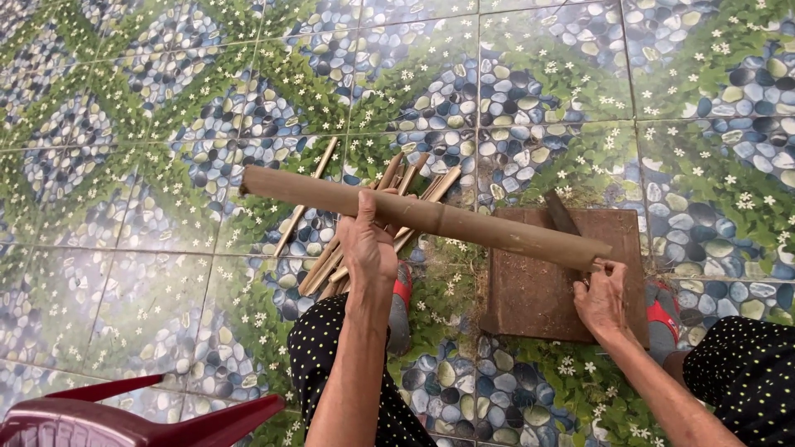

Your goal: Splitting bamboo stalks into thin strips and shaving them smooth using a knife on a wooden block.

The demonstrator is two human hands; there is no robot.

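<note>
My left hand (pixel 370 246) grips a long brown bamboo pole (pixel 472 225) near its middle and holds it level above the floor. One end of the pole rests over a square brown wooden block (pixel 530 298). My right hand (pixel 602 298) is closed on the handle of a dark cleaver-like knife whose blade (pixel 561 217) rises behind the pole's right end. A pile of split bamboo strips (pixel 397 186) lies on the floor behind the pole, partly hidden by it and my left hand.
The floor is tiled with a pebble, grass and white-flower pattern (pixel 149 165). A dark red plastic chair (pixel 99 418) sits at the lower left. My knees in black polka-dot cloth (pixel 319 348) frame the block, with red sandals (pixel 662 319) beside it.
</note>
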